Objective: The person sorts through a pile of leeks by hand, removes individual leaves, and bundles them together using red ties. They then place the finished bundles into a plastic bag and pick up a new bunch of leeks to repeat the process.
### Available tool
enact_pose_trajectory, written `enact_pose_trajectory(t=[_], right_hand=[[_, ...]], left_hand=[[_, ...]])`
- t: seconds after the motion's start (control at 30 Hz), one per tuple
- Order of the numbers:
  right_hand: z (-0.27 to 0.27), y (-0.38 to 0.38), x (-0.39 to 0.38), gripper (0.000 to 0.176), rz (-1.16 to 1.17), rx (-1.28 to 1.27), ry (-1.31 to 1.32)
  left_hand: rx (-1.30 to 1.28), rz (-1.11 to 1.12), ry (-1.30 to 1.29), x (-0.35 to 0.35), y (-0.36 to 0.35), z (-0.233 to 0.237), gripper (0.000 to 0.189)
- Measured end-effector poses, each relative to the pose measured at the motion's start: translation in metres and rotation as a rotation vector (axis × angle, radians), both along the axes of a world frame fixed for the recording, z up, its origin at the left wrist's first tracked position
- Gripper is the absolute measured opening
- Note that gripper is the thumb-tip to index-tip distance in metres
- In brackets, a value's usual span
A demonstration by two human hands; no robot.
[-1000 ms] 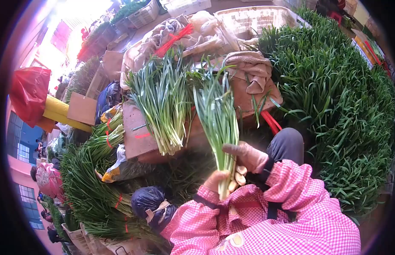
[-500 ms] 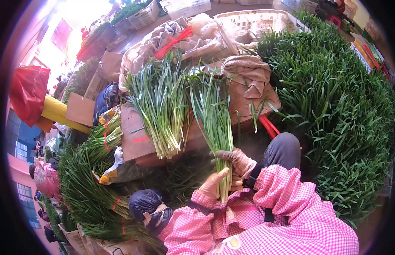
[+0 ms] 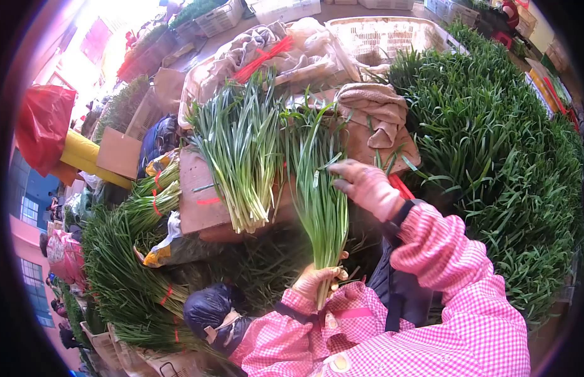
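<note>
My left hand (image 3: pixel 318 281) is wrapped round the pale lower stems of a bunch of garlic chives (image 3: pixel 323 213), whose green leaves fan upward over the board. Higher up, my right hand (image 3: pixel 370 188) is beside the leaves with its fingers stretched toward them and apart, fingertips right at the bunch's edge. A second, loose bunch of chives (image 3: pixel 242 157) lies on the wooden board (image 3: pixel 194 179) to the left, stem ends toward me. A folded beige cloth (image 3: pixel 375 110) rests on the board's right part.
A large heap of chives (image 3: pixel 493 182) fills the right side. Tied bundles (image 3: pixel 135 283) with red bands are piled on the left. Red ties (image 3: pixel 264 60) lie on cloth in a crate behind the board, near a white basket (image 3: pixel 392 34).
My right hand has let go of the stems and moved up to the leaves. My left hand still holds the bunch, now lower on its stems.
</note>
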State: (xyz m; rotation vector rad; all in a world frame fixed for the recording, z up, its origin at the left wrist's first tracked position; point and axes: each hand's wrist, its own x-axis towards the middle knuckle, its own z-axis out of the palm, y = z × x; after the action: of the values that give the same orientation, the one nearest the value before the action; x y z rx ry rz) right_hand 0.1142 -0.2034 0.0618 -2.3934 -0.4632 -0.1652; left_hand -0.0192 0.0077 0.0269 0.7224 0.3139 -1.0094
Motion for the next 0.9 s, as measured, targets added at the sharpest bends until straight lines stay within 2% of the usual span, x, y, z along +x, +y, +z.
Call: enact_pose_trajectory(t=[0.03, 0.1, 0.17, 0.23, 0.33, 0.43, 0.5, 0.53, 0.57, 0.63, 0.7, 0.73, 0.77, 0.83, 0.87, 0.9], right_hand=[[-0.007, 0.007, 0.014, 0.035, 0.053, -0.037, -0.126], [-0.020, 0.027, 0.036, 0.039, 0.028, -0.277, -0.032], [-0.024, 0.041, 0.049, 0.022, 0.022, -0.444, 0.050], [-0.029, 0.039, 0.052, 0.016, 0.140, -0.581, -0.139], [-0.029, 0.030, 0.054, 0.013, 0.217, -0.555, -0.251], [-0.025, 0.021, 0.059, 0.013, 0.176, -0.510, -0.203], [-0.023, 0.022, 0.067, 0.013, -0.078, -0.436, -0.096], [-0.018, 0.014, 0.078, 0.013, -0.083, -0.171, -0.135], [-0.015, 0.005, 0.080, 0.013, -0.161, 0.234, 0.160], [0.030, -0.009, 0.063, 0.014, -0.203, 0.950, 0.696], [0.064, -0.024, 0.028, 0.016, 0.137, 1.088, 0.705], [0.078, -0.034, 0.009, 0.017, 0.314, 0.850, 0.738], [0.084, -0.038, -0.006, 0.019, 0.483, 0.606, 0.761], [0.077, -0.032, -0.027, 0.021, 0.637, 0.128, 0.719], [0.068, -0.027, -0.029, 0.022, 0.537, -0.425, 0.474], [0.060, -0.019, -0.024, 0.021, 0.349, -0.658, 0.383]], left_hand=[[0.000, 0.010, 0.001, -0.001, 0.000, 0.001, 0.058], [0.013, 0.037, 0.019, -0.002, 0.000, 0.000, 0.057], [0.046, 0.052, 0.020, -0.002, -0.002, -0.002, 0.057], [0.051, 0.059, 0.016, -0.003, -0.003, -0.003, 0.055], [0.059, 0.040, 0.006, -0.005, 0.000, -0.002, 0.054], [0.021, 0.090, 0.038, -0.004, -0.001, -0.002, 0.059], [-0.003, 0.061, 0.018, -0.003, 0.001, -0.005, 0.060], [-0.030, 0.054, 0.007, -0.004, 0.001, -0.005, 0.060], [-0.056, 0.045, -0.006, -0.004, 0.002, -0.002, 0.060], [-0.160, 0.063, 0.003, -0.003, 0.003, 0.005, 0.060], [-0.323, 0.134, 0.038, 0.000, 0.003, 0.013, 0.060], [-0.366, 0.124, 0.030, 0.002, 0.006, 0.012, 0.059], [-0.290, 0.119, 0.027, 0.003, 0.007, 0.010, 0.059], [-0.136, 0.090, 0.031, 0.003, 0.006, 0.006, 0.059], [-0.081, 0.061, -0.010, 0.004, 0.005, 0.002, 0.060], [-0.097, 0.052, -0.013, 0.004, 0.004, 0.002, 0.060]])
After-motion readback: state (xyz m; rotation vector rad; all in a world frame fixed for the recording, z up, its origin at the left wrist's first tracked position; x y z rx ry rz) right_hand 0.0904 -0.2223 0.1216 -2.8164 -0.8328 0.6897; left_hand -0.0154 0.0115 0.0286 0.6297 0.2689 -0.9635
